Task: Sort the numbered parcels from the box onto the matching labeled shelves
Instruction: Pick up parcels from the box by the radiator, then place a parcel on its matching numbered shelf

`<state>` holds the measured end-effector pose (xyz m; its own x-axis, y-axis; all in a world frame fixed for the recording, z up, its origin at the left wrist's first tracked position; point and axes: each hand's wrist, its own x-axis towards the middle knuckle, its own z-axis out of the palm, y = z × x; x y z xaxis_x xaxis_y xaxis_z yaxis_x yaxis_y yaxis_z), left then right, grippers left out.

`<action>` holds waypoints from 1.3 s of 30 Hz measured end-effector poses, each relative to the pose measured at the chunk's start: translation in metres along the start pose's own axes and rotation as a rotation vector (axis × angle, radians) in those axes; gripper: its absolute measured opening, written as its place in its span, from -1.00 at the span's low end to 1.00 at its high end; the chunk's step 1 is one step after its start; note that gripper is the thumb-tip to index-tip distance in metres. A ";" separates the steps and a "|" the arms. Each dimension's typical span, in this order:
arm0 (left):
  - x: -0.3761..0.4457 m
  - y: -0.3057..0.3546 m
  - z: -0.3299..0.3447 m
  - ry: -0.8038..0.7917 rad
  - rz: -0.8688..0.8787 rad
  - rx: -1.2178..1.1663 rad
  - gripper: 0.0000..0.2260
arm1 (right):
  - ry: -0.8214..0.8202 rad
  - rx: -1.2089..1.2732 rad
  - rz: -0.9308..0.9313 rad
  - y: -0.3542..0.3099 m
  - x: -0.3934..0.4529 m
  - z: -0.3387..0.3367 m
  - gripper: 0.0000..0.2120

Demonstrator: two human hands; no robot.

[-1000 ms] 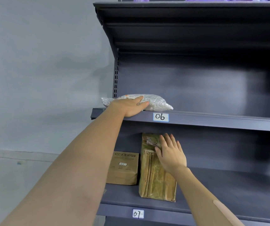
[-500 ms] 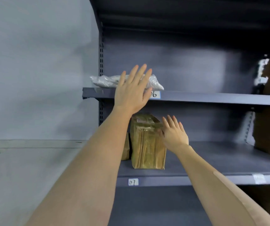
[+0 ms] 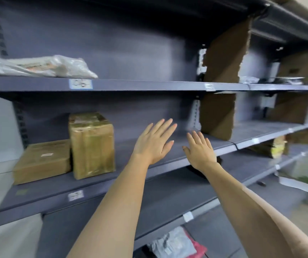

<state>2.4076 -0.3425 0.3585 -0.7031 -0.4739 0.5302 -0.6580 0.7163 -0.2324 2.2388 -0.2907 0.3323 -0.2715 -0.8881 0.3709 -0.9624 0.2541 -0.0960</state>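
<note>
Both the left hand (image 3: 154,141) and right hand (image 3: 199,150) are spread flat, holding nothing. The tall parcel (image 3: 91,144) stands upright well to their left, nearer the left hand.

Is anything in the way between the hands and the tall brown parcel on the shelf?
Nothing visible. The left hand and right hand hover open, holding nothing. The tall brown parcel stands to their left, with only bare shelf between.
</note>
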 end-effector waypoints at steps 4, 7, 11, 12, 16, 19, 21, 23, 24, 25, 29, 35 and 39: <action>0.053 0.082 0.029 -0.023 0.024 -0.093 -0.48 | 0.010 -0.033 0.174 0.105 -0.020 -0.010 -0.46; 0.088 0.151 0.053 -0.080 0.057 -0.187 -0.52 | 0.029 -0.060 0.304 0.193 -0.042 -0.020 -0.45; 0.134 0.246 0.081 -0.146 0.112 -0.283 -0.51 | 0.025 -0.118 0.475 0.303 -0.081 -0.028 -0.45; 0.145 0.270 0.088 -0.162 0.128 -0.313 -0.50 | 0.024 -0.126 0.519 0.327 -0.092 -0.029 -0.45; 0.176 0.362 0.107 -0.290 0.202 -0.423 -0.50 | 0.021 -0.154 0.667 0.403 -0.136 -0.029 -0.46; 0.195 0.425 0.120 -0.415 0.266 -0.472 -0.49 | 0.017 -0.177 0.760 0.445 -0.166 -0.029 -0.46; 0.206 0.464 0.129 -0.470 0.314 -0.501 -0.48 | 0.004 -0.188 0.826 0.472 -0.182 -0.027 -0.45; 0.215 0.499 0.139 -0.519 0.371 -0.510 -0.48 | -0.020 -0.181 0.889 0.498 -0.196 -0.022 -0.45; 0.221 0.514 0.145 -0.534 0.401 -0.511 -0.48 | -0.035 -0.182 0.915 0.510 -0.201 -0.019 -0.45; 0.228 0.528 0.151 -0.542 0.427 -0.515 -0.47 | -0.047 -0.184 0.939 0.523 -0.204 -0.016 -0.45; 0.268 0.576 0.181 -0.579 0.480 -0.542 -0.47 | -0.071 -0.201 1.013 0.582 -0.199 -0.004 -0.45; 0.344 0.634 0.245 -0.737 0.559 -0.581 -0.45 | -0.127 -0.213 1.094 0.669 -0.164 0.020 -0.46; 0.396 0.672 0.285 -0.736 0.597 -0.590 -0.45 | -0.161 -0.231 1.153 0.726 -0.146 0.038 -0.46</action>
<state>1.6104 -0.1946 0.1797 -0.9805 -0.0205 -0.1954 -0.0677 0.9688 0.2385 1.5799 0.0086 0.1730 -0.9910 -0.1233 0.0530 -0.1290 0.9841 -0.1220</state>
